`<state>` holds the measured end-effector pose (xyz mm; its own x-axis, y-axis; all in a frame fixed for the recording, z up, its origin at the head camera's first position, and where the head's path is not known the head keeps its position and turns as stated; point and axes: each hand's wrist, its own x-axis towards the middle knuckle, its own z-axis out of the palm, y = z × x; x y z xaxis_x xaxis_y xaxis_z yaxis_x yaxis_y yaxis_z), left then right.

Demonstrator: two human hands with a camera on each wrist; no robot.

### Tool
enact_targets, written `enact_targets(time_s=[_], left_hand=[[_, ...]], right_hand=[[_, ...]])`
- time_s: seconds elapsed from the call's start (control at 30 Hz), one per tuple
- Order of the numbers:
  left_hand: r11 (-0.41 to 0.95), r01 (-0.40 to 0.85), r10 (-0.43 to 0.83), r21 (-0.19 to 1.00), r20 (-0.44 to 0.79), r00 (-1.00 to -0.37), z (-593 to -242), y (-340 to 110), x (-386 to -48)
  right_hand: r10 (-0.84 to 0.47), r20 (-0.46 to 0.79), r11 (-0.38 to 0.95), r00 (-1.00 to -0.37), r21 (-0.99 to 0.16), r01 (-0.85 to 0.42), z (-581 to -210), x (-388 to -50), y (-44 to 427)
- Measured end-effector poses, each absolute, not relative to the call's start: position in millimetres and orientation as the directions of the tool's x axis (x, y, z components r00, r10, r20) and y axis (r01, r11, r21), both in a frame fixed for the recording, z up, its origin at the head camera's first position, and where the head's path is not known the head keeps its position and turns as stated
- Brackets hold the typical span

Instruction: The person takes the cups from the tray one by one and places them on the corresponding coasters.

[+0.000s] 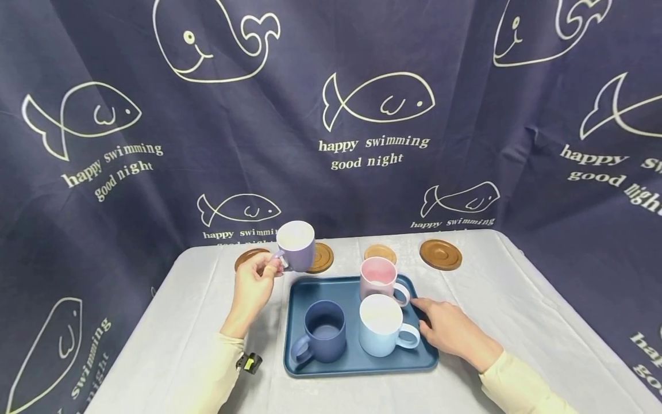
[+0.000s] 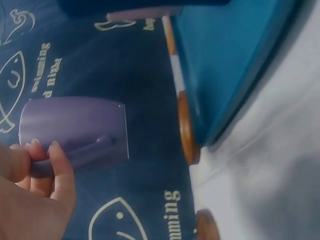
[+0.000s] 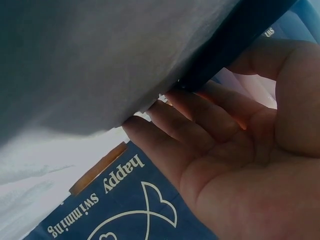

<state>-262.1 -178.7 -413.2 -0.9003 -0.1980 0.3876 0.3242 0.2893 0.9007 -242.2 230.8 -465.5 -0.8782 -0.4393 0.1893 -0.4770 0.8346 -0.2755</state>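
Note:
My left hand (image 1: 256,282) holds a purple mug (image 1: 296,247) by its handle, in the air behind the tray's back left corner. In the left wrist view, the fingers and thumb pinch the handle of the purple mug (image 2: 75,130). The blue tray (image 1: 351,368) carries a dark blue mug (image 1: 331,342) at front left, a light blue mug (image 1: 377,339) at front right and a pink mug (image 1: 369,284) behind it. At the tray's right edge rests my right hand (image 1: 455,330), its fingers loosely extended; the right wrist view has its fingertips against the tabletop by the rim.
Along the back of the white-covered table (image 1: 491,276) lie round wooden coasters: one at left (image 1: 250,257), one partly behind the purple mug (image 1: 323,257), a lighter one (image 1: 380,253) and one at right (image 1: 441,255). A dark blue printed curtain (image 1: 372,190) hangs behind.

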Motion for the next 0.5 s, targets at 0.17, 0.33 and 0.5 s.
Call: enact_targets(time_s=[0.17,0.33,0.5], left_hand=[[0.274,0.287,-0.295,0.918,0.364,-0.884,-404,-186,-266],[0.344,0.248,-0.375,0.906,0.375,-0.848,-397,-193,-270],[0.349,0.256,-0.419,0.902,0.394,-0.818,-392,-201,-273]], right_hand=[[-0.438,0.182,0.834,-0.88,-0.283,-0.474,-464,-242,231],[-0.44,0.183,0.835,-0.879,-0.278,-0.475,-464,-243,231],[-0.437,0.178,0.836,-0.882,-0.282,-0.471,-464,-242,231]])
